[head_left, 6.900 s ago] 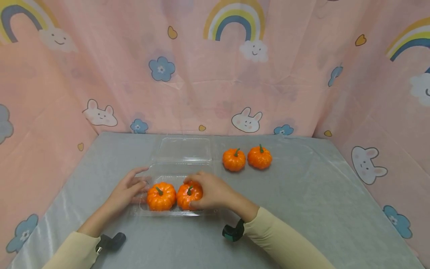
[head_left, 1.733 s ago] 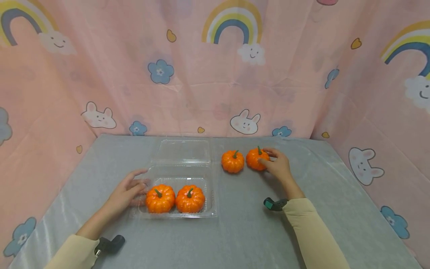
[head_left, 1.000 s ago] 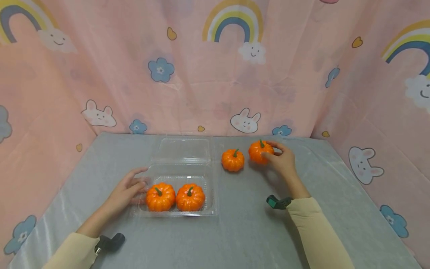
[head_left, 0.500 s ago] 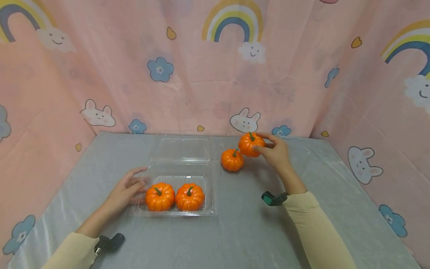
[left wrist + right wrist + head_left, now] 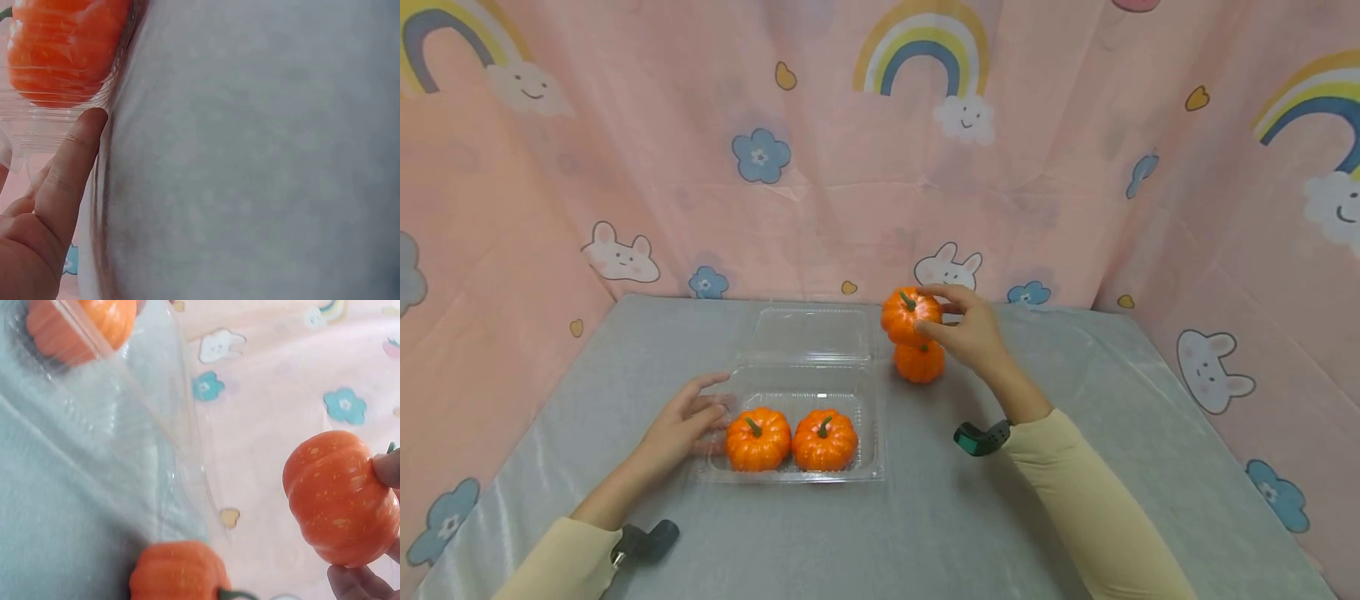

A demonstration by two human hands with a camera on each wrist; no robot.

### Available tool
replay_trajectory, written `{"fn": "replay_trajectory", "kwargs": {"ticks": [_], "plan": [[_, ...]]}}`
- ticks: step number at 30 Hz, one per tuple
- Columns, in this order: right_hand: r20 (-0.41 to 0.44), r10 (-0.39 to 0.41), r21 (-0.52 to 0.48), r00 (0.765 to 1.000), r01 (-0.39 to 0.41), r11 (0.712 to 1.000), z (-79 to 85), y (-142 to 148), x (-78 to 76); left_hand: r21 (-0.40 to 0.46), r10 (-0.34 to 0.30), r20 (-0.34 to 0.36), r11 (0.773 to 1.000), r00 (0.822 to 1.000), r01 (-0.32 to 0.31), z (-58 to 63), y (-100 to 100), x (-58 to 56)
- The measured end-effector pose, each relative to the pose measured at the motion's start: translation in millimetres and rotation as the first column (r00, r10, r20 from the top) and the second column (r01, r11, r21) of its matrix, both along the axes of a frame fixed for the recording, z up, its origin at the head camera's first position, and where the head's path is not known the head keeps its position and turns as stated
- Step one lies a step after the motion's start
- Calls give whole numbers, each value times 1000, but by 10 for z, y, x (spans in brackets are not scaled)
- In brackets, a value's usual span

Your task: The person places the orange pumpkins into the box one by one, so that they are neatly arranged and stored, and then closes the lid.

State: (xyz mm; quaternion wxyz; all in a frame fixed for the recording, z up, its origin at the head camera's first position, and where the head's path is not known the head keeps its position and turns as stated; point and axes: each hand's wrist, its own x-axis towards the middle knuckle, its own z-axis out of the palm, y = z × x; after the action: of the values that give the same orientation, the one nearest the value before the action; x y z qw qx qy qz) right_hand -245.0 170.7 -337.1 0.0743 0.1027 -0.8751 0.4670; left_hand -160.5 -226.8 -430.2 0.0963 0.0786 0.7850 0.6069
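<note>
My right hand (image 5: 972, 333) grips a small orange pumpkin (image 5: 907, 315) with a green stem, thumb on one side and fingers on the other. It is raised off the table, as the right wrist view also shows the held pumpkin (image 5: 337, 497) hanging apart from everything else. Partly hidden behind and below it, another pumpkin (image 5: 919, 363) stands on the table. Two more pumpkins, a left one (image 5: 757, 442) and a right one (image 5: 824, 442), sit side by side in the clear plastic clamshell box (image 5: 868, 477). Against the box's left wall rests my left hand (image 5: 681, 425), a fairly straight finger (image 5: 69, 169) touching the plastic.
The box's clear lid (image 5: 811, 333) lies folded back toward the rear. A grey cloth covers the table (image 5: 820, 542), with a pink patterned curtain (image 5: 820, 217) along its back and sides. Each wrist carries a dark camera mount, such as the right one (image 5: 981, 437).
My right hand has left the box, taken hold of the far right pumpkin, lifted it and carried it left over the other loose one. The left hand stays at the box.
</note>
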Motion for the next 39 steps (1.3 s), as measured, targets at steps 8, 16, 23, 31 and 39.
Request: {"fn": "replay_trajectory", "kwargs": {"ticks": [8, 16, 23, 31, 39], "plan": [[-9, 94, 1, 995, -94, 996, 58, -306, -8, -10, 6, -2, 1000, 1000, -6, 1, -4, -5], [-46, 230, 17, 972, -229, 973, 98, -625, 7, -12, 5, 0, 1000, 1000, -5, 2, -3, -1], [-90, 364, 125, 927, -352, 927, 125, -889, 21, -10, 9, 0, 1000, 1000, -9, 7, 8, -8], [-130, 496, 278, 859, -448, 850, 106, -1142, 9, -23, 5, 3, 1000, 1000, -5, 14, 5, -5], [-80, 587, 377, 806, -521, 766, 29, -1312, 20, -14, 3, 4, 1000, 1000, -2, 3, -1, -14]]}}
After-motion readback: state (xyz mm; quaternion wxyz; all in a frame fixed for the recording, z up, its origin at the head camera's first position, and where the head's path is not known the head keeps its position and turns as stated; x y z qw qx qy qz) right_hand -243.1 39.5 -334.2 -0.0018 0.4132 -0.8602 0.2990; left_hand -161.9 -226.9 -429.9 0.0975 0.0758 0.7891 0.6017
